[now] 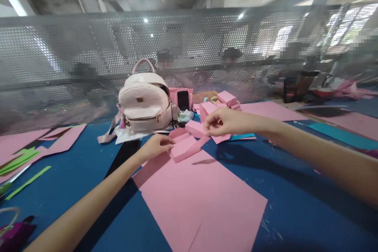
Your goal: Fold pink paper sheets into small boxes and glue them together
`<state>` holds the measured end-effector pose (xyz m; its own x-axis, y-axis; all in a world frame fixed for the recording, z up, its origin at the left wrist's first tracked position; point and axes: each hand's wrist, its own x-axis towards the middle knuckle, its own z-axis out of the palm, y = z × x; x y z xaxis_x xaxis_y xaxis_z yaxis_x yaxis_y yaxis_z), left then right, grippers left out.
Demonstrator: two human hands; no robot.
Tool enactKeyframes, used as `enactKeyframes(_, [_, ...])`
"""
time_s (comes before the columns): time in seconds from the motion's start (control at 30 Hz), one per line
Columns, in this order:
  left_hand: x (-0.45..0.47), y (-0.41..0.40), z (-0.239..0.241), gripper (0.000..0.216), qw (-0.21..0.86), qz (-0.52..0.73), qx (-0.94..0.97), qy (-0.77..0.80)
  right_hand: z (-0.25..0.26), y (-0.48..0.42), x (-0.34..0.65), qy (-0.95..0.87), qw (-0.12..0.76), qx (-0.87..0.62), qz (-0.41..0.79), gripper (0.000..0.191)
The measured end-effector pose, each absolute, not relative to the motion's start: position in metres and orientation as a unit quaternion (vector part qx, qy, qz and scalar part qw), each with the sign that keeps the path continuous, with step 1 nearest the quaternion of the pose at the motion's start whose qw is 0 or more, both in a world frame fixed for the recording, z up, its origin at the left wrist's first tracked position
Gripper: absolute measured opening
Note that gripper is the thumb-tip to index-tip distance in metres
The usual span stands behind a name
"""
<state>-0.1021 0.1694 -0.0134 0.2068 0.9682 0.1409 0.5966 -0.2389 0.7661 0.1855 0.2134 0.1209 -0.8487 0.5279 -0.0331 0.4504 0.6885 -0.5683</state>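
A folded pink paper piece (pixel 184 147), with flaps standing up, sits at the far end of a large pink paper sheet (pixel 206 197). My left hand (pixel 156 145) grips the left edge of the folded piece between thumb and fingers. On its other side, my right hand (pixel 220 121) is closed in a pinch, fingertips at the raised right flap. Exactly what the right fingertips hold is partly hidden. Just behind the folded piece lies a small pink paper box (pixel 195 128), close to my right fingers.
A pale pink backpack (pixel 146 102) stands behind, beside a phone (pixel 183 100) and more pink paper boxes (pixel 226 98). Green paper strips (pixel 19 161) lie left, a blue strip (pixel 344 134) right. A perforated metal screen (pixel 191 39) crosses the blue table's (pixel 124 212) back.
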Motion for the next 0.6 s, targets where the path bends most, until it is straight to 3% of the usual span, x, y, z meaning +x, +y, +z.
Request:
enactKeyframes(0.3, [-0.101,0.159,0.000,0.036,0.439,0.293,0.648,0.550,0.096,0.234,0.168,-0.889,0.057,-0.224,0.396,0.023])
enactKeyframes(0.6, [-0.097,0.158,0.005,0.024,0.490,0.288,0.616,0.545,0.076,0.243,0.163,-0.865,0.068,-0.240,0.435,0.034])
